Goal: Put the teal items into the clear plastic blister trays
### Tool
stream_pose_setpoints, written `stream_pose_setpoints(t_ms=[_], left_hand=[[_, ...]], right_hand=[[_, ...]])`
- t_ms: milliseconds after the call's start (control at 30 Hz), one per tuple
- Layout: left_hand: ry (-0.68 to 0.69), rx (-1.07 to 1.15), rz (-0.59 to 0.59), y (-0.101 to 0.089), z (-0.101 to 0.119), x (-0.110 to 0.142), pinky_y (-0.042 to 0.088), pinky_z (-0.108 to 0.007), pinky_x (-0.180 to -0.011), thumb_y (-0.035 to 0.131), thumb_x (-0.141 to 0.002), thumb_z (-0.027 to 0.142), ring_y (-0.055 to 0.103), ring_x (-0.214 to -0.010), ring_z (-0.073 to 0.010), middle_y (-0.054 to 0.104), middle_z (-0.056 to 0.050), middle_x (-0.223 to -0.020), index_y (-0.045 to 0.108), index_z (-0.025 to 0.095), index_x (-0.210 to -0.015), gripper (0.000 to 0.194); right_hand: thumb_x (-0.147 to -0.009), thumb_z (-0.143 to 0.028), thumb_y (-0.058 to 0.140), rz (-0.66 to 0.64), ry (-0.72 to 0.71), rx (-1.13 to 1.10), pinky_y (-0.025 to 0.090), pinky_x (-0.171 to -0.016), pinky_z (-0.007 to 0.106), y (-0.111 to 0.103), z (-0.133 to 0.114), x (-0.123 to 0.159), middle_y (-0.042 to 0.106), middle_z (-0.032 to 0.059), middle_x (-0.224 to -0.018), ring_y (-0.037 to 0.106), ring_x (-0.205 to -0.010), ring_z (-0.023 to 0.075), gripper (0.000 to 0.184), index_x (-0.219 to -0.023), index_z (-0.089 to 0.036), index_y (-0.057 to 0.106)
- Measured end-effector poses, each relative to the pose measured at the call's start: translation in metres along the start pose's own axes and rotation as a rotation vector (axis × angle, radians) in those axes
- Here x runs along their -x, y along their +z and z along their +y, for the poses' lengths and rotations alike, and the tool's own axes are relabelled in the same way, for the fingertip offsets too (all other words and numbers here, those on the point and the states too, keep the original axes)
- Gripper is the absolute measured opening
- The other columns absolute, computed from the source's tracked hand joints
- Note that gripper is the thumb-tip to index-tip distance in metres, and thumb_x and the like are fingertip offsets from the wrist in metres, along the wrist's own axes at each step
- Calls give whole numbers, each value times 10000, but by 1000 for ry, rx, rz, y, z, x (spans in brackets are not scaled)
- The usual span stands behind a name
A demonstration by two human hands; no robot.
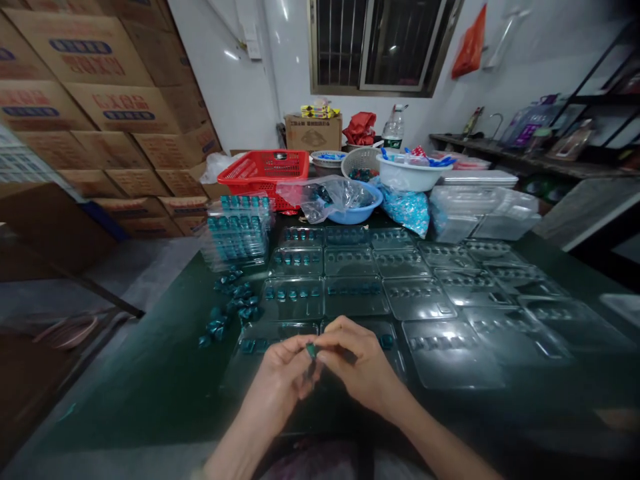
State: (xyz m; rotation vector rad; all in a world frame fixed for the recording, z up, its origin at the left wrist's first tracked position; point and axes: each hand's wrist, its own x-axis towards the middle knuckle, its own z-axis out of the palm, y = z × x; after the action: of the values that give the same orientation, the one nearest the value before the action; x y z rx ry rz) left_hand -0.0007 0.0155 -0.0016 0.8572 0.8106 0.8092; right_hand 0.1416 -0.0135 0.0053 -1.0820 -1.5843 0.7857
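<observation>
Both hands meet over the near edge of a dark green table (150, 373). My left hand (277, 377) and my right hand (357, 363) pinch one small teal piece (312, 349) between their fingertips. Just beyond them lies a clear plastic blister tray (280, 337) with a few teal pieces in its pockets. More clear trays (415, 297) are laid out in rows across the table, the left ones partly filled. A loose heap of teal pieces (233, 310) lies to the left of the trays.
A stack of filled trays (237, 230) stands at the left back. Behind it are a red basket (265, 170), a blue bowl with a plastic bag (350, 200), a white bowl (410, 175) and empty tray stacks (480, 210). Cardboard boxes (100, 100) fill the left wall.
</observation>
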Motion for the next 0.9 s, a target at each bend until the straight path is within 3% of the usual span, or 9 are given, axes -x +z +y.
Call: stream_pose_setpoints(t_ms=[133,200,267,333,467,567,667,767,900], left_hand=[[60,-250,35,6,-9,-3,225,-177,-344,571,-700,269,356,-389,-63,489,-2,-473,607,139,-610,163],[115,-419,46,9,-10,-4,282,-187,-379,589,-679,239,391,-413,-79,498,3,-490,613,156,-611,110],[218,-569,47,12,-8,-4,371,-214,-482,609,-650,195,489,-532,-129,557,-14,-587,631,189,-674,33],[356,-680,54,16,-5,-4,405,-245,-588,606,-638,155,534,-657,-174,593,-30,-694,639,222,-717,108],[509,-775,23,22,-2,-6,406,-259,-580,591,-619,120,543,-663,-191,590,-43,-701,652,236,-637,132],[409,-708,-42,21,-2,-12,397,-254,-553,608,-614,136,540,-648,-182,583,-47,-701,646,220,-583,98],[97,-508,-56,16,-3,-23,312,-210,-395,627,-633,223,448,-449,-103,529,-11,-574,647,204,-648,32],[-145,-151,115,10,-1,-32,243,-171,-356,621,-653,294,393,-410,-66,475,24,-512,630,190,-711,119],[-192,200,181,0,8,-34,392,-221,-494,624,-647,255,540,-663,-150,586,-64,-782,638,147,-764,160]], right_hand=[[-759,-161,514,3,34,13,425,-642,238,-8,2,8,522,22,-815,523,-731,126,176,-883,-238,611],[-736,-158,545,12,56,15,417,-655,238,-13,2,12,529,22,-816,520,-733,126,141,-848,-220,605],[-719,-151,565,17,91,0,411,-647,237,-18,3,16,539,18,-801,516,-713,124,115,-813,-210,596],[-702,-145,579,20,148,-40,404,-612,230,-22,6,19,539,9,-773,511,-678,118,97,-776,-207,590],[-677,-155,598,11,321,-233,380,-493,204,-25,15,25,509,-14,-711,480,-559,88,73,-732,-201,580],[-683,-171,582,-25,438,-356,337,-405,181,-24,20,26,479,-39,-597,425,-443,62,49,-722,-191,561],[-687,-196,582,-38,441,-303,336,-396,172,-34,23,15,479,-46,-553,423,-423,58,45,-721,-184,555],[-695,-268,586,29,332,-57,368,-420,178,-60,40,-16,524,-27,-602,460,-456,68,106,-754,-180,572],[-710,-293,548,293,193,416,408,-471,213,-110,93,-78,565,-4,-605,507,-502,105,180,-818,-154,584]])
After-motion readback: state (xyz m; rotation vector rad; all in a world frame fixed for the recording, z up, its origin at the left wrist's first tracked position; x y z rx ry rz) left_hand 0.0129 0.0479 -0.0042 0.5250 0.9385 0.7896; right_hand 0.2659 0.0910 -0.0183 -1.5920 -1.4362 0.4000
